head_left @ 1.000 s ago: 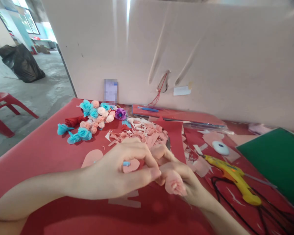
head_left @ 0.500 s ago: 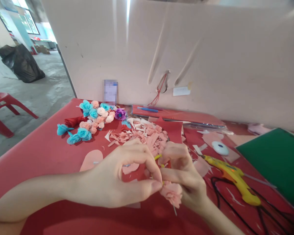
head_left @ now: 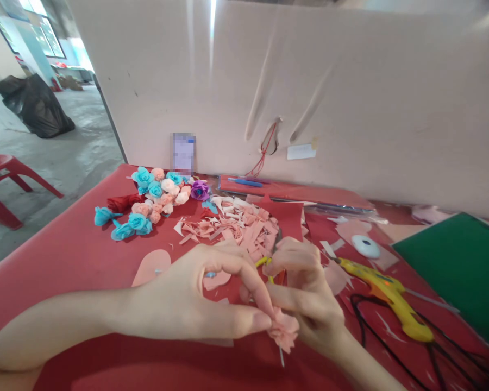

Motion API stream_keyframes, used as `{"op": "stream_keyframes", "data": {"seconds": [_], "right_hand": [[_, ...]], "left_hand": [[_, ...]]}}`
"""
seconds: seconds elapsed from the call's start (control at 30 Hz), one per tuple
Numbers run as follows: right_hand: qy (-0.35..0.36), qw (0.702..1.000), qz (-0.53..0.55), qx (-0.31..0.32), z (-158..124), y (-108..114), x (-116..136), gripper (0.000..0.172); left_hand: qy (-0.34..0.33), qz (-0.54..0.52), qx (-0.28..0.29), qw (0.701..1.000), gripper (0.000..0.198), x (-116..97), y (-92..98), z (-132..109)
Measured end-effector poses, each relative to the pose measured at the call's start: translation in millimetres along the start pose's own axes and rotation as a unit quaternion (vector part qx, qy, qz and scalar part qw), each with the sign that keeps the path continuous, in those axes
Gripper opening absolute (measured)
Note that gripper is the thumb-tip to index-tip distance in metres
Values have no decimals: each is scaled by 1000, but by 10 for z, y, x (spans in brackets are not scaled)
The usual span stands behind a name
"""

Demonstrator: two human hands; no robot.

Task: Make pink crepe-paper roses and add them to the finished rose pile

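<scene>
A small pink paper flower on a thin pale stem is pinched at its petals between the thumb and forefinger of my left hand. My right hand is curled close behind and above the flower. In its fingers sits a yellow-handled tool; most of it is hidden, and its kind cannot be made out. Whether the right fingers also touch the flower is unclear. Just beyond both hands lies a heap of pink paper scraps.
Finished paper flowers in blue, pink, white and purple lie at the back left. On the right are a yellow glue gun with a black cord, a white oval object and a green sheet. A pale panel stands behind the red table.
The flower has tilted and shifted slightly left, its stem swinging left too. My right fingers have shifted a little at the flower's edge; the left hand stays nearly in place.
</scene>
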State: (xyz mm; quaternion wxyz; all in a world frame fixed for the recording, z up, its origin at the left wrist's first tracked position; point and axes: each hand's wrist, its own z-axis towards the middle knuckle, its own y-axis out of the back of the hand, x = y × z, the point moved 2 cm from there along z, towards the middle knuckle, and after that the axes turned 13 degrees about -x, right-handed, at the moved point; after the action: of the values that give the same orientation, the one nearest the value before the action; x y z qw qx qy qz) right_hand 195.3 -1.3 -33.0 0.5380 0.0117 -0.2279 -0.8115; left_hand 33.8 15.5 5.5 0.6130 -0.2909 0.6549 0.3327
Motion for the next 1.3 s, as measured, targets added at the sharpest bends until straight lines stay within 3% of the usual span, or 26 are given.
{"op": "stream_keyframes", "data": {"seconds": [0.23,0.5,0.8,0.97,1.17,1.3], "right_hand": [[21,999,-42,-18,18,11,21,23],[29,999,-39,-12,46,2,15,24],[28,998,-47,-14,31,1,24,19],[22,998,-51,-14,14,-14,1,20],[-30,999,-7,-15,-55,-14,-30,19],[-132,989,65,-1,-50,-19,-38,22]], "left_hand": [[4,81,-24,996,12,-35,12,16],[2,74,-10,997,10,-16,15,14],[-67,55,-74,993,11,8,-23,23],[-64,77,-61,993,10,11,-2,17],[-14,62,-37,997,9,-7,37,33],[-18,54,-63,996,5,4,46,44]]}}
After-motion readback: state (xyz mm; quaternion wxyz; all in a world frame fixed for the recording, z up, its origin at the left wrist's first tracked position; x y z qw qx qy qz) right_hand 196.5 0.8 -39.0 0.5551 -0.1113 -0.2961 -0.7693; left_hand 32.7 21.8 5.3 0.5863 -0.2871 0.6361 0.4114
